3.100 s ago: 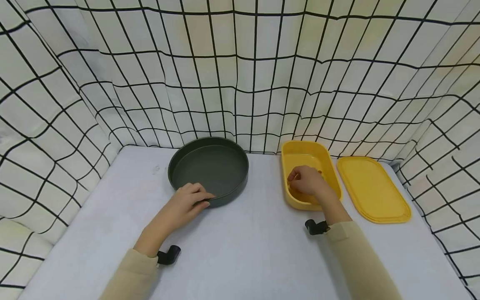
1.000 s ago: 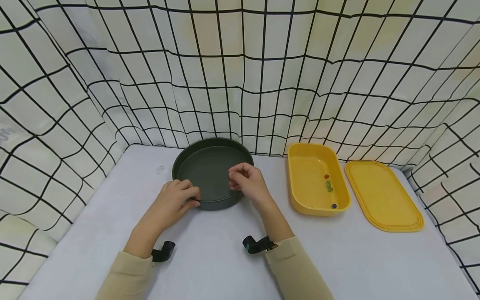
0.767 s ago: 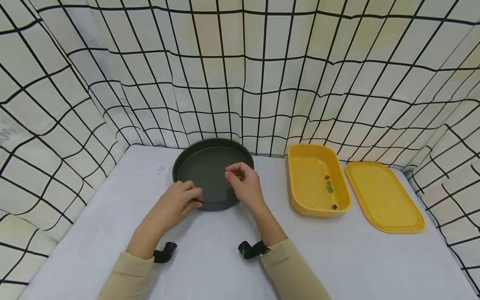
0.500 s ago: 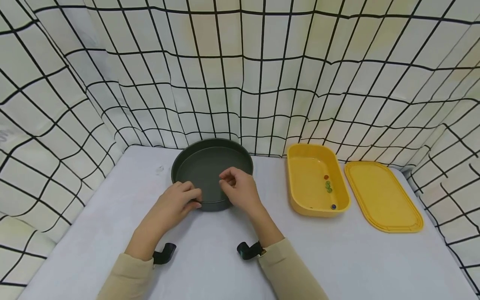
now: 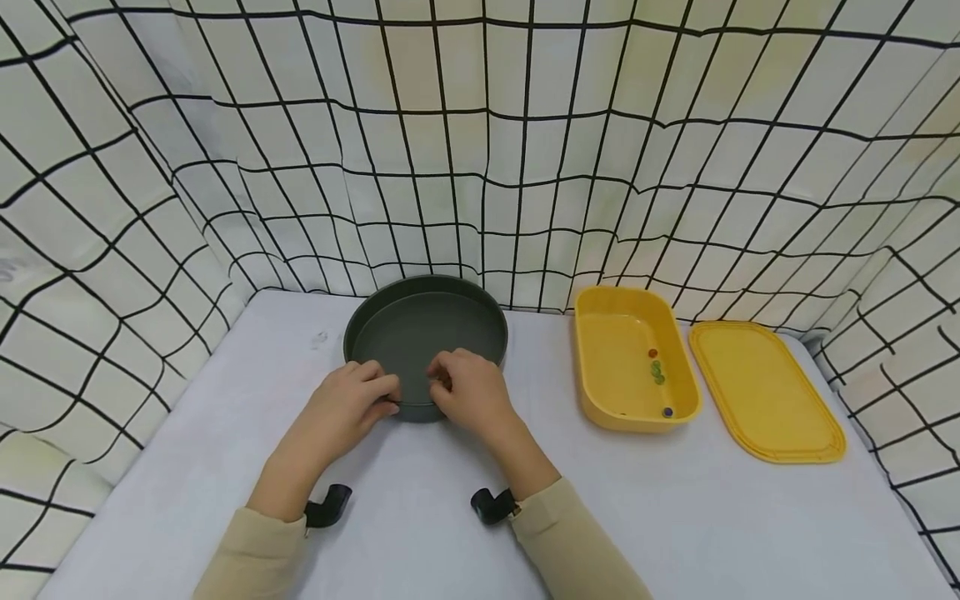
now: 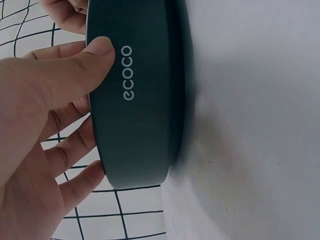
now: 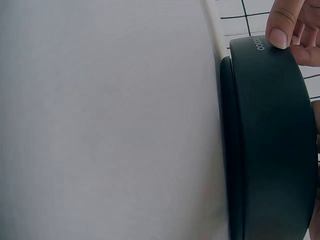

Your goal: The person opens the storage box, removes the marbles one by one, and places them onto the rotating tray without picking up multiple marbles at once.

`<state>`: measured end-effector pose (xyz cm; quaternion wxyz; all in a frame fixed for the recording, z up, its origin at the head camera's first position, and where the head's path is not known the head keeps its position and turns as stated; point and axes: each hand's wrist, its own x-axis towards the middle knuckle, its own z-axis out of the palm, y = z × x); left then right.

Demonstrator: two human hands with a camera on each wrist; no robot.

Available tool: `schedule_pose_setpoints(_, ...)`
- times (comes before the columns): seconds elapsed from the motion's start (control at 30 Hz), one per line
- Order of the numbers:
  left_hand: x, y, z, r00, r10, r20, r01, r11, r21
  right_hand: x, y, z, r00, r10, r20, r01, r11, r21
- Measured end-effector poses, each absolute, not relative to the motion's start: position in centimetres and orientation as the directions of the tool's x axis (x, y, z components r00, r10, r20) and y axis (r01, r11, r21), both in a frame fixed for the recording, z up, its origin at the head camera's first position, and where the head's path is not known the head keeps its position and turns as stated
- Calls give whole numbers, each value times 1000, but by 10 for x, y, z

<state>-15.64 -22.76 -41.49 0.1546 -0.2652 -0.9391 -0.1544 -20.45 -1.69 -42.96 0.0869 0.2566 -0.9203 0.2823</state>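
Note:
A round dark green pan (image 5: 420, 333) with a low wall, marked "ecoco", sits on the white table. At its near rim my left hand (image 5: 348, 408) grips the wall, thumb outside and fingers inside, as the left wrist view shows the pan wall (image 6: 135, 125) between them. My right hand (image 5: 472, 396) is over the pan's near right part with bent fingers. Its fingertips are hidden in the right wrist view behind the pan wall (image 7: 275, 125), so whether it holds anything small does not show. A yellow box (image 5: 611, 358) contains several tiny coloured pieces (image 5: 656, 371), red, green and blue.
Right of the box lies a flat yellow lid (image 5: 768, 392). White walls with a black grid (image 5: 495, 150) rise behind and beside the white table (image 5: 405, 533). A black wrist camera (image 5: 327, 507) sticks out from each wrist.
My right hand was inside the yellow box 3.1 s ago. It came left to the pan, then moved a little lower and nearer to my left hand, which stays on the rim.

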Motion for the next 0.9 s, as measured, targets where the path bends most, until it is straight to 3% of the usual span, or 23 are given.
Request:
schedule_pose_setpoints(0.47,-158,-230,-415,-816,451,361,541,815,206,-208,-23,-430,-822,-555,129,-569,786,-242)
schedule_pose_setpoints(0.77,-158,-230,-415,-817,446,366,542,810,222,-206,-22,-427,-822,-552,140,-568,777,-271)
schedule_pose_setpoints(0.9,-158,-230,-416,-821,443,360,538,812,227,-206,-16,-425,-816,-556,158,-570,729,-378)
